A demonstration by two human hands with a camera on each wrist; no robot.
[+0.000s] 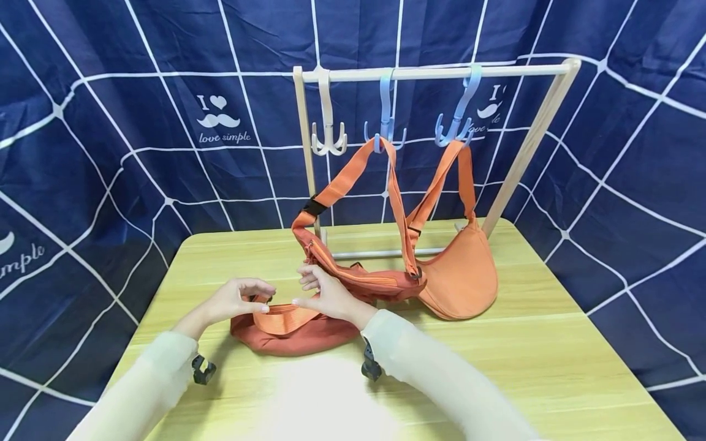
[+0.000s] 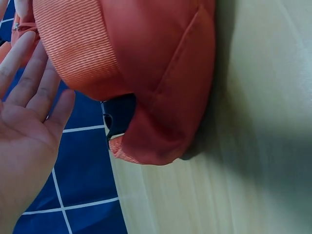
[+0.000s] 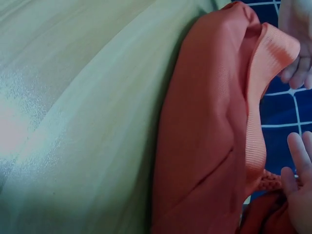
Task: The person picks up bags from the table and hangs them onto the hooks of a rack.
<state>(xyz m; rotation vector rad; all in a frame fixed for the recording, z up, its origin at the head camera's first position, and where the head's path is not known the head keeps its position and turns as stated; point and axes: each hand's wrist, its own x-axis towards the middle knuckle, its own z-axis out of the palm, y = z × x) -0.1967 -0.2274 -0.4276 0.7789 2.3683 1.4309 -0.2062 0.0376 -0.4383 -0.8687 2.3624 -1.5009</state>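
A rust-red sling bag (image 1: 309, 340) lies on the table, its orange webbing strap (image 1: 284, 320) looped on top. My left hand (image 1: 237, 300) is at the strap's left end; in the left wrist view its fingers (image 2: 36, 83) are extended and hold nothing. On the other side, my right hand (image 1: 333, 297) hovers above the bag with fingers spread; whether it touches the strap is hard to tell. Behind it, another rust-red bag (image 1: 358, 278) hangs by its strap from the middle hook. A black buckle (image 2: 118, 114) shows at the lying bag's end in the left wrist view.
A wooden rack (image 1: 430, 73) stands at the back of the table (image 1: 524, 367). It carries a white hook (image 1: 328, 122), a blue middle hook (image 1: 386, 116) and a blue right hook (image 1: 460, 113). A lighter orange bag (image 1: 460, 275) hangs from the right one.
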